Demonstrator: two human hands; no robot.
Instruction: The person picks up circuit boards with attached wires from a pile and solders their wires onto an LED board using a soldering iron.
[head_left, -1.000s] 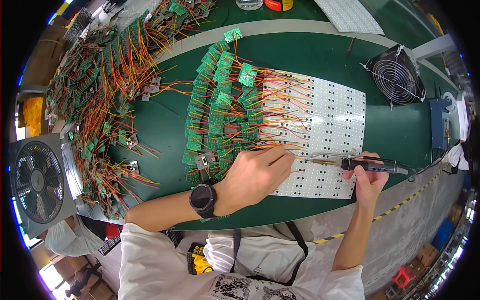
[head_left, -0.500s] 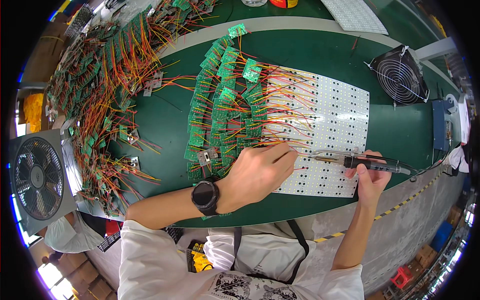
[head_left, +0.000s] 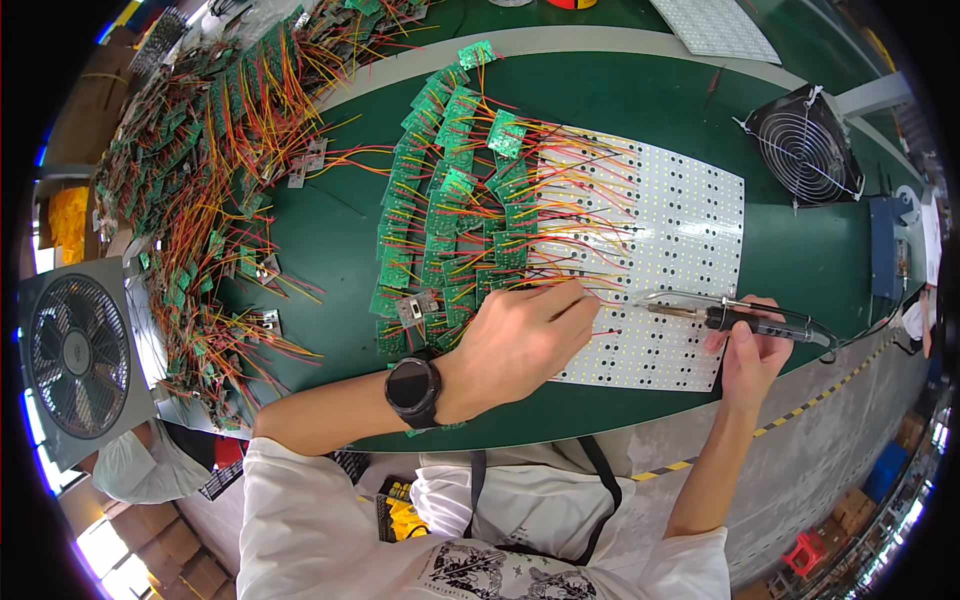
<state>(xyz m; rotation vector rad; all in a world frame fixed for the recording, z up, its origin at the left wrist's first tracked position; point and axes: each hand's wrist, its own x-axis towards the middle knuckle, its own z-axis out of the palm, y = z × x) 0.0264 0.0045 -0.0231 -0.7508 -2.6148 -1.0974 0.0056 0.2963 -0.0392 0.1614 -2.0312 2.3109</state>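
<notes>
My right hand (head_left: 752, 350) grips a soldering iron (head_left: 760, 322) with a dark handle, its metal tip and a thin feed tube pointing left. The tip hovers over a white LED panel (head_left: 690, 250) dotted with black and yellow spots, short of my left fingers. At the panel's left edge my left hand (head_left: 525, 335) is closed in a pinch on thin wires, whose ends are partly hidden by the fingers. Rows of green circuit boards (head_left: 437, 240) lie left of the panel, with red, yellow and black wires (head_left: 585, 195) reaching across it.
A large heap of wired boards (head_left: 190, 150) covers the left side. A grille-covered fan (head_left: 803, 148) stands at the back right, near a blue-grey box (head_left: 884, 250). Another panel (head_left: 715, 25) lies at the far edge. A bigger fan (head_left: 77, 350) is at the left.
My right hand and the soldering iron have moved slightly right, so the tip is farther from my left fingers. My left hand keeps its pinch in nearly the same place.
</notes>
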